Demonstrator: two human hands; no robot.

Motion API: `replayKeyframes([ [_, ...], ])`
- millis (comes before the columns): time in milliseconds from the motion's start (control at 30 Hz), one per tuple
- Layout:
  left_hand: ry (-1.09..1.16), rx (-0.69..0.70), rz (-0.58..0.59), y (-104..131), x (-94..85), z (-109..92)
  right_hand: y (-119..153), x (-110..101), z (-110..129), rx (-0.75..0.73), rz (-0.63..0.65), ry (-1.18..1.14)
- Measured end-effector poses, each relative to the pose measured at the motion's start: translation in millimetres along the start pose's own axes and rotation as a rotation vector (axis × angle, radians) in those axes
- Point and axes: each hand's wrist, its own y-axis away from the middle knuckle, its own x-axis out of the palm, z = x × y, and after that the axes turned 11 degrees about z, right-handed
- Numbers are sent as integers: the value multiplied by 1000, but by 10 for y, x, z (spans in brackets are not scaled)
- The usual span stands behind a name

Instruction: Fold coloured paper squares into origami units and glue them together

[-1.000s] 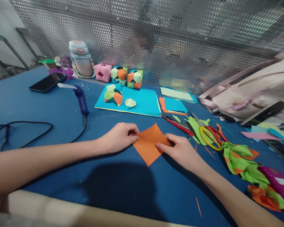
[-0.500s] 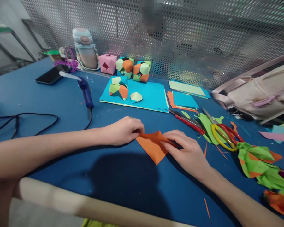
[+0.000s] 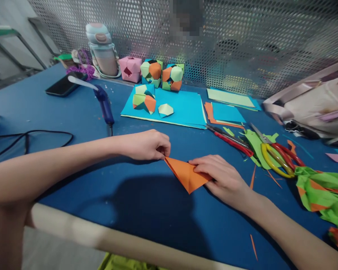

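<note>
An orange paper (image 3: 187, 175), folded into a triangle with one point toward me, lies between my hands on the blue table. My left hand (image 3: 153, 145) pinches its left corner between thumb and fingers. Around its right corner is my right hand (image 3: 218, 172), fingers on top and thumb hidden beneath or behind the paper. Behind the hands, a blue paper stack (image 3: 183, 108) carries folded multicoloured pieces (image 3: 144, 99) and a small pale folded piece (image 3: 166, 110).
A glue gun (image 3: 103, 104) with a black cable stands left; a phone (image 3: 63, 84), bottle (image 3: 104, 52) and paper cubes (image 3: 151, 72) are behind. To the right lie a cutter (image 3: 232, 140), scissors (image 3: 276, 157), crumpled green paper (image 3: 323, 195) and a bag (image 3: 323, 99).
The orange paper's upper flap, raised before, now lies down as a flatter triangle. My right hand has shifted its fingers onto the top of the paper. The view has moved slightly.
</note>
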Motion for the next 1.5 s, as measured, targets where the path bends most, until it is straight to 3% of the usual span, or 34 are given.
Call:
replayKeyframes([
  [167, 28, 6, -4, -4, -1, 9, -2, -26, 16, -24, 16, 124],
  [400, -14, 7, 14, -4, -11, -7, -40, -57, 138, -100, -130, 433],
  [533, -22, -6, 29, -1, -23, -18, -29, -65, 128, -202, -100, 471],
  [733, -36, 7, 26, 1, -21, -13, -46, -67, 181, -126, -170, 496],
  [867, -30, 17, 26, 0, -21, -11, -13, -60, 185, -164, -188, 464],
  [1033, -31, 17, 40, -5, -30, 2, 30, -92, 133, -204, -164, 437],
  [1233, -17, 4, 71, -10, -47, 38, 14, -116, 120, -337, -22, 425],
  [1500, -6, -23, 104, -12, -76, 10, -8, -111, 81, -340, -6, 414],
])
